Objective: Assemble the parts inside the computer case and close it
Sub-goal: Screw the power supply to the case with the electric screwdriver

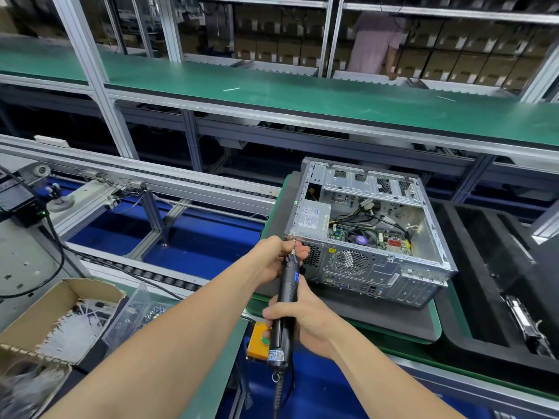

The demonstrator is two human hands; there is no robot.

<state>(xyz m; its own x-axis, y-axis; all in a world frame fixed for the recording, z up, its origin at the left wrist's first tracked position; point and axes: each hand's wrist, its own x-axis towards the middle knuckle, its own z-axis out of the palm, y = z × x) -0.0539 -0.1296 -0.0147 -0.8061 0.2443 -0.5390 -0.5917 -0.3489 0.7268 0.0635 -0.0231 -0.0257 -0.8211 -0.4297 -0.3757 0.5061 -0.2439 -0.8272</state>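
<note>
Black driver (286,294), tip prob. hidden

Right hand (299,320) grips an electric screwdriver (286,300); left hand (279,257) pinches its tip beside the open computer case (372,234).

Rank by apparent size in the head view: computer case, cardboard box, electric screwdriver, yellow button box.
1. computer case
2. cardboard box, cropped and nearer the camera
3. electric screwdriver
4. yellow button box, partly hidden
</note>
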